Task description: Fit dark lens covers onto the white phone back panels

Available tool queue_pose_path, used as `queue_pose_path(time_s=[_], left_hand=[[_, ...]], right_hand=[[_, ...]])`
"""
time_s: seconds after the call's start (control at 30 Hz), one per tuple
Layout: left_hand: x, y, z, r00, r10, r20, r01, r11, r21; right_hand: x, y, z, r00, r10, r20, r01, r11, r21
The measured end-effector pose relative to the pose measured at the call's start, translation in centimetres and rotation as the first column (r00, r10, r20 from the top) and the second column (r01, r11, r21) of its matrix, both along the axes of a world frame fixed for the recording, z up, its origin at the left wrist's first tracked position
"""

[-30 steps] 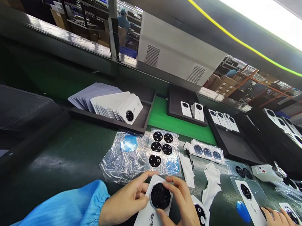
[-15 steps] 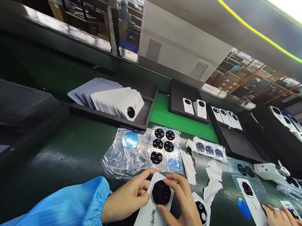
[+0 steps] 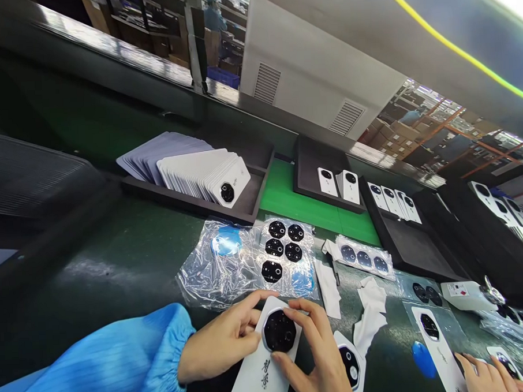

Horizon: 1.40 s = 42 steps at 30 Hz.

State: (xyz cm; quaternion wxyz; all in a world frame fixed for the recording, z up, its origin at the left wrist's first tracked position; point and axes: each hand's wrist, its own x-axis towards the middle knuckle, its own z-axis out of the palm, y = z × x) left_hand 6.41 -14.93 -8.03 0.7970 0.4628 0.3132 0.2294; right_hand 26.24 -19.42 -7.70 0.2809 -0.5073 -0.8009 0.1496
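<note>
A white phone back panel (image 3: 257,374) lies tilted at the bottom middle, a black eight-sided camera lens cover (image 3: 279,330) at its upper end. My left hand (image 3: 227,342) grips the panel's left edge between thumb and fingers. With thumb and fingertips, my right hand (image 3: 314,350) pinches the lens cover across its right side. Beside that hand, partly hidden, rests another white panel (image 3: 355,362) with a black lens area. Beyond my hands, several black lens covers (image 3: 272,271) lie on a clear plastic sheet (image 3: 230,275).
A black tray (image 3: 188,202) holds a fanned stack of white panels. More trays (image 3: 324,199) with panels stand at the back right. White wipes (image 3: 328,291) and a bottle (image 3: 465,296) lie to the right. At the lower right, another person's hand (image 3: 490,374) is beside a panel (image 3: 439,347).
The view has shifted very slightly. Both of my hands keep nearly the same hold on the panel and lens cover.
</note>
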Motion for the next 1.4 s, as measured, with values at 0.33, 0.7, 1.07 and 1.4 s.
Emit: queue_pose_path(time_s=[0.33, 0.7, 1.07, 1.4], left_hand=[[-0.01, 0.07, -0.28, 1.000, 0.007, -0.003, -0.007, 1.000, -0.002], [0.03, 0.06, -0.33, 1.000, 0.011, 0.014, -0.010, 1.000, -0.012], [-0.04, 0.19, -0.33, 0.999, 0.010, 0.030, -0.009, 1.000, -0.030], [-0.06, 0.13, -0.51, 1.000, 0.015, 0.011, -0.015, 1.000, 0.000]], right_hand=[[-0.18, 0.03, 0.08, 1.000, -0.017, -0.020, 0.017, 1.000, -0.006], [-0.16, 0.11, 0.08, 1.000, -0.026, -0.013, 0.025, 0.999, -0.027], [-0.22, 0.07, 0.07, 0.996, -0.025, -0.089, 0.025, 1.000, -0.007], [-0.28, 0.18, -0.19, 0.999, -0.035, -0.022, 0.034, 0.999, -0.016]])
